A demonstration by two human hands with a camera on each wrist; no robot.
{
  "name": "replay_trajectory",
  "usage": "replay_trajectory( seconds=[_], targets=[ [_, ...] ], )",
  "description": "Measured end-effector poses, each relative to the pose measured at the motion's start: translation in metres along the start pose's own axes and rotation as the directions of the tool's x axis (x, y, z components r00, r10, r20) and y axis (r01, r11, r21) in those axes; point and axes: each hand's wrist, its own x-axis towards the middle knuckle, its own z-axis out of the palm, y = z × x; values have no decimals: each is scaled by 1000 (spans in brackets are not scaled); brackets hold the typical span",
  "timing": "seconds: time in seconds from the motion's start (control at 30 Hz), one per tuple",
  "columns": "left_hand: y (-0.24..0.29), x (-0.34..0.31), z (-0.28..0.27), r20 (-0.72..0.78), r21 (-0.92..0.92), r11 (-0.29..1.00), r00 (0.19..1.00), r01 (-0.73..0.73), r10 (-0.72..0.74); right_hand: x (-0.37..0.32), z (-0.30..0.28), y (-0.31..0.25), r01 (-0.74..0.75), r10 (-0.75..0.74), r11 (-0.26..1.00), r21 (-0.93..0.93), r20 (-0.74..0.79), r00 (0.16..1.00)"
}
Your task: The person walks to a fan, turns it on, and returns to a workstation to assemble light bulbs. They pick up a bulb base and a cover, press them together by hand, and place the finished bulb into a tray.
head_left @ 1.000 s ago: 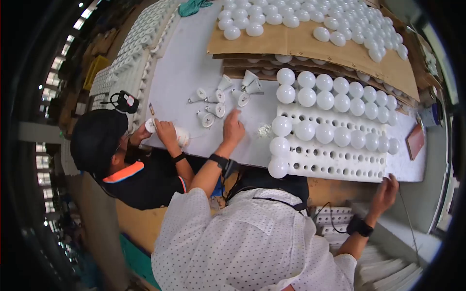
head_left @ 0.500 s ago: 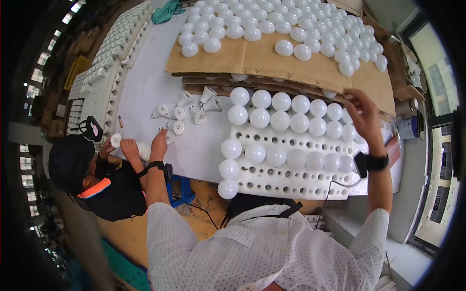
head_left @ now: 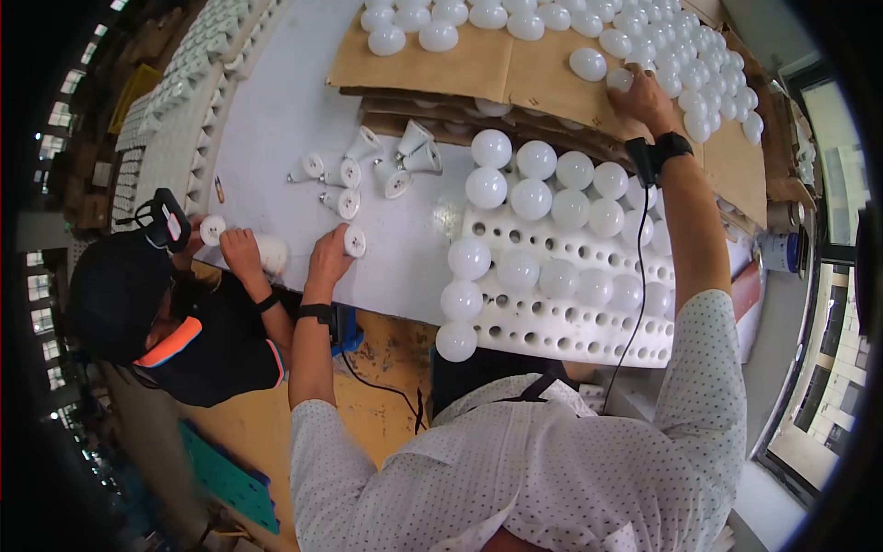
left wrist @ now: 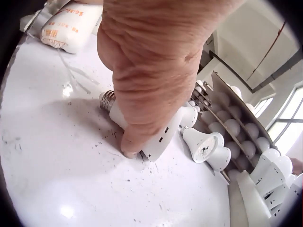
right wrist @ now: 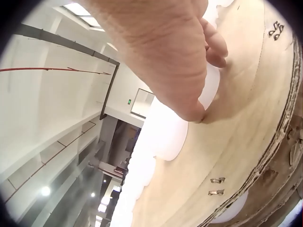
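Here, the left hand (head_left: pixel 329 260) grips a bulb base (head_left: pixel 354 241).

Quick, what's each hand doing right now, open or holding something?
Left hand: closed around a white bulb base.
Right hand: closed on a white dome on the cardboard.

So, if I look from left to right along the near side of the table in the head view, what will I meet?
Black cap, white bag, left hand, the lamp housing it grips, foam tray with white bulbs, flat reddish thing.
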Motion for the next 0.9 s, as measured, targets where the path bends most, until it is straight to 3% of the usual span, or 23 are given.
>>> replay_trajectory(
  seconds=[0.03,0.1,0.13,0.17,0.2,0.23,0.27,0.33,0.37,0.4,0.43,0.47,0.5,0.53,0.57,0.6,0.63,0.67,0.73,0.8,0.87,0.9],
  targets=[
    [-1,2,7,7,-10,1000,1000,7,-7,-2,-5,0,3,-3,1000,-8,11,1000],
    [-1,-4,19,-129,-25,984,976,175,-177,-11,-14,8,52,-59,992,-117,-57,997],
    [6,-12,17,-116,-25,982,975,188,-189,-17,-22,17,44,-49,998,-42,-140,989],
    [13,-18,14,-188,-204,938,929,281,-320,-33,-33,30,172,-147,984,52,-315,938],
    [21,-25,10,-241,-381,856,857,348,-456,-67,-62,21,71,34,904,422,-235,971],
    [28,-37,6,-256,-480,790,800,381,-542,-94,-79,25,26,134,760,649,-195,971],
    [38,-54,1,-256,-477,784,791,396,-556,-122,-96,38,42,101,615,788,-132,986],
    [67,-91,-15,-187,-929,365,772,62,-608,-170,-100,67,130,47,151,980,-139,989],
    [93,-109,-30,-206,-961,270,787,-52,-582,-192,-99,94,118,-143,83,990,-105,984],
    [119,-125,-44,-232,-972,166,798,-167,-556,-217,-99,90,131,-217,11,991,-125,968],
    [138,-139,-47,-260,-965,120,807,-232,-531,-241,-103,79,58,-159,15,998,-55,986],
    [162,-146,-51,-275,-961,126,795,-247,-540,-256,-100,75,-64,-90,292,954,94,992],
    [190,-151,-54,-183,-978,-19,892,-209,-414,-273,-87,76,-69,-126,293,953,111,986],
    [218,-157,-53,-90,-979,-154,960,-134,-264,-285,-80,75,-102,-271,163,981,143,952],
    [246,-157,-45,5,-982,-185,978,-35,-209,-293,-71,72,-110,-379,166,980,166,910],
    [273,-152,-37,100,-976,-208,983,67,-154,-299,-64,66,-164,-479,147,976,215,851],
    [295,-147,-30,190,-980,-81,980,184,-63,-310,-63,55,-294,-513,70,953,287,809],
    [316,-139,-24,289,-956,55,957,287,15,-316,-49,53,-228,-589,8,974,189,786],
    [359,-125,-19,214,-941,290,970,173,113,-328,-47,47,-213,-642,8,977,168,748],
    [378,-120,-18,328,-918,296,925,264,193,-336,-50,50,-207,-676,2,978,154,721],
    [382,-118,-14,332,-922,281,918,267,217,-340,-52,52,-195,-699,-5,981,136,702],
    [381,-117,-13,358,-916,279,900,287,250,-340,-52,54,-111,-718,52,992,114,686]
  ],
)
